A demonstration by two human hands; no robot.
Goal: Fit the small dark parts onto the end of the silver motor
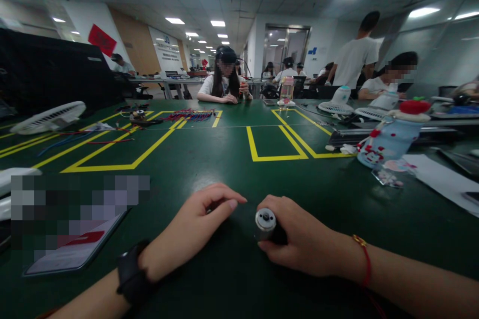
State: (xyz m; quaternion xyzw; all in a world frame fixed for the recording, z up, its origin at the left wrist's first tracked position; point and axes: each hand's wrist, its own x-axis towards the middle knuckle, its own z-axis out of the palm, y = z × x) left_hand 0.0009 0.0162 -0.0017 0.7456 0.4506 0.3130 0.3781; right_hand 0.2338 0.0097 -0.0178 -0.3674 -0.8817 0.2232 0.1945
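Two bare hands over the green desk [209, 152]; one motor in play. Motor [265, 225]: short metal cylinder, in the right hand [301, 237], end face with the stub shaft turned up. Right fingers [276, 202] curl round its far side, thumb at the near side, pinching it. Whether its base rests on the desk: cannot tell, lower end in shadow.

Left hand [196, 222]: holds nothing; fingers loosely curved, thumb beside the index finger, a slight gap between them. Fingertips near the motor, not touching.

Risks, as judged:
1. Slip. Cause: smooth round casing held from one side only, the left hand giving no support.
2. Roll. If dropped on its side, the round body could run over the bare desk, perhaps toward the yellow tape [277, 159].
3. Snag. Loose string below the red bracelet [366, 264] could catch under the wrist.
4. Knock. A wide swing of the right arm might reach the blue bottle [391, 139]; low likelihood, it stands well apart. Wires [192, 115] lie farther off, unlikely to interfere.
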